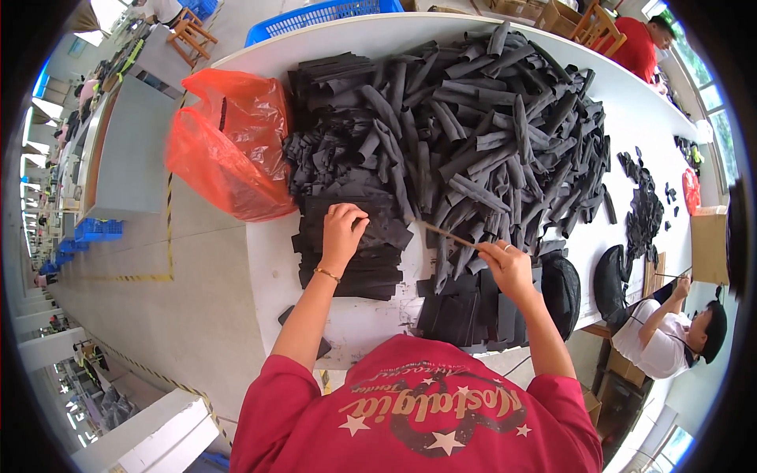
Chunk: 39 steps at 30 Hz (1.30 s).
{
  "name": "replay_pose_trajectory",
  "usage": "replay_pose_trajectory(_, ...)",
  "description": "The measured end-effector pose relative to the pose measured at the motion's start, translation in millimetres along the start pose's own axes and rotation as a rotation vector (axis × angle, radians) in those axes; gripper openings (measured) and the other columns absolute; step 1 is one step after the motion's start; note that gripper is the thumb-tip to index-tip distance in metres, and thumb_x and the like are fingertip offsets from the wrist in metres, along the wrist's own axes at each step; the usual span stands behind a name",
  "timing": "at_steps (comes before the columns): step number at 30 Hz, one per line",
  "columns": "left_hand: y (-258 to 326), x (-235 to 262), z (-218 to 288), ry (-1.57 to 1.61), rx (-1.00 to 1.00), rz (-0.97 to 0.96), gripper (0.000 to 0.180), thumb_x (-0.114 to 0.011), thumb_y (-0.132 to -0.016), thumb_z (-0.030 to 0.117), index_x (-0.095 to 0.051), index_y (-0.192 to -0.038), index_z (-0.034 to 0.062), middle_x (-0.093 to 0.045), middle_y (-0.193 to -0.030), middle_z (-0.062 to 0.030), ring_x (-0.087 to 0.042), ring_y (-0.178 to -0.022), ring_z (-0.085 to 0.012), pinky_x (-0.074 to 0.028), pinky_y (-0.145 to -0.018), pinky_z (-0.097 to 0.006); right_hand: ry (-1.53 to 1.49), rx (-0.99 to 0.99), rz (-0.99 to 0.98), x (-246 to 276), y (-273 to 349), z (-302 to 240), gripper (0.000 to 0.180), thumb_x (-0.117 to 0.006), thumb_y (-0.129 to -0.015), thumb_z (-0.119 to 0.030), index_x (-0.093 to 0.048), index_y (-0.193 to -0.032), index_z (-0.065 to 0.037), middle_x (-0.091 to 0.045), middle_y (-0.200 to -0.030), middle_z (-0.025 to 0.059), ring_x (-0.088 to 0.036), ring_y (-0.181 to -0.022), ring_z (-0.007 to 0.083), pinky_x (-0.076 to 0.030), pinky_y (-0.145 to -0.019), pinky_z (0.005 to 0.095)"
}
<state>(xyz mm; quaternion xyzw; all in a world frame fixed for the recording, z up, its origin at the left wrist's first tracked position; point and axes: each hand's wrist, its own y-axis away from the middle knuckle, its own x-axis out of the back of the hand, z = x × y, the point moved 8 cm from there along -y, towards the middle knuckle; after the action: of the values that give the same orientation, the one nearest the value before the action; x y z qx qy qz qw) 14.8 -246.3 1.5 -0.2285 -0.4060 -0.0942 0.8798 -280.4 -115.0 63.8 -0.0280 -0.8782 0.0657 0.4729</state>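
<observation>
Working at a white surface (643,126), a person in a red T-shirt handles dark strips with both hands. The right hand (507,264) is closed around a thin stick (451,235), which slants toward the left hand and lies over the lower margin of the loose strips. The left hand (344,229) is above a layered stack of dark pieces (351,276), its fingers curled narrow; whether they pinch a piece cannot be told.

Loose, curled dark strips (489,158) are heaped over the middle and far part of the surface. Flat dark pieces (457,315) lie at the near edge, below the right hand. A translucent red plastic bag (229,150) sits at the left edge, against the strips. Small dark scraps (645,209) are spread to the right, apart from the main heap.

Beyond the far edge is a blue basket (323,20); a wooden stool (191,38) is on the floor at upper left. Yellow-and-black tape (138,277) marks the pale floor, near blue crates (98,230). At right, a co-worker in a white top (654,339) is beside the surface; another in red (635,47) is at upper right, near windows (714,98).
</observation>
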Motion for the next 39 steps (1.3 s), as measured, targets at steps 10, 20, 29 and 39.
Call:
replay_pose_trajectory(10,7.8,54.3,51.2,0.23,-0.004,-0.019,0.01,-0.071,-0.074,0.006,-0.067,-0.083,0.0042,-0.064,-0.087,-0.0059,-0.056,-0.091,-0.0253,-0.046,-0.082,-0.034,0.187,0.292,0.088,21.5,3.9,-51.5,0.02,-0.071,-0.078,-0.015,-0.066,-0.098,-0.015,-0.054,-0.071,0.0019,-0.06,-0.066,0.0201,-0.049,-0.054,0.034)
replay_pose_trajectory(20,31.6,69.7,179.0,0.116,-0.41,-0.04,0.017,-0.073,-0.071,0.011,-0.067,-0.087,0.0123,-0.058,-0.116,-0.005,-0.048,-0.117,-0.0287,-0.037,-0.098,-0.042,-0.274,0.224,0.08,-16.9,19.6,-95.1,0.022,-0.064,-0.086,-0.013,-0.066,-0.107,-0.007,-0.062,-0.074,0.0073,-0.061,-0.066,0.0224,-0.048,-0.058,0.0327)
replay_pose_trajectory(29,107.8,-19.9,91.8,2.089,0.754,0.194,0.033,-0.068,-0.088,0.023,-0.054,-0.113,0.0072,-0.061,-0.094,-0.0088,-0.06,-0.092,-0.0235,-0.051,-0.083,-0.041,-0.777,-0.253,-0.07,-103.1,73.2,-114.9,0.016,-0.057,-0.092,-0.012,-0.054,-0.08,-0.001,-0.047,-0.061,-0.0014,-0.044,-0.056,0.0058,-0.034,-0.049,0.0249)
replay_pose_trajectory(39,102.7,-6.4,101.7,1.871,0.884,0.327,0.015,-0.066,-0.089,0.02,-0.06,-0.097,0.0092,-0.063,-0.083,-0.0064,-0.062,-0.069,-0.019,-0.055,-0.07,-0.036,-0.534,-0.219,0.129,-93.1,92.0,-127.5,0.014,-0.057,-0.092,-0.01,-0.06,-0.097,0.003,-0.06,-0.075,0.0197,-0.059,-0.063,0.0319,-0.045,-0.058,0.0392)
